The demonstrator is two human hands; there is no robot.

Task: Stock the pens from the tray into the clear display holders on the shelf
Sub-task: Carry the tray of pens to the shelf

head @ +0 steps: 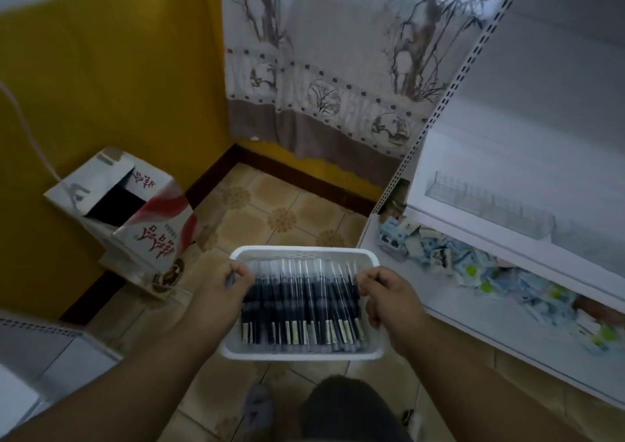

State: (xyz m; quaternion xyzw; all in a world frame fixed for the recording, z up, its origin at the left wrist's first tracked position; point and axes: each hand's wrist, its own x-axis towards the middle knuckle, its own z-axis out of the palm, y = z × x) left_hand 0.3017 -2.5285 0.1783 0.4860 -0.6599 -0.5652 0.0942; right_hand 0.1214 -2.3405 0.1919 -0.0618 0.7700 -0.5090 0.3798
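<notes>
A white plastic tray (pixel 301 251) is held low in front of me over the tiled floor. It is packed with several dark pens (pixel 301 303) with clear caps, lying side by side. My left hand (pixel 221 297) grips the tray's left rim with curled fingers. My right hand (pixel 392 301) grips the right rim the same way. A clear display holder (pixel 490 204) with several compartments stands on the white shelf (pixel 473 238) to the right, apart from the tray.
The lower shelf (pixel 473 326) holds a heap of small blue, white and green packets (pixel 473 269). An open cardboard box (pixel 128 211) stands at the left by the yellow wall. A printed curtain (pixel 324 69) hangs ahead. My knee shows below the tray.
</notes>
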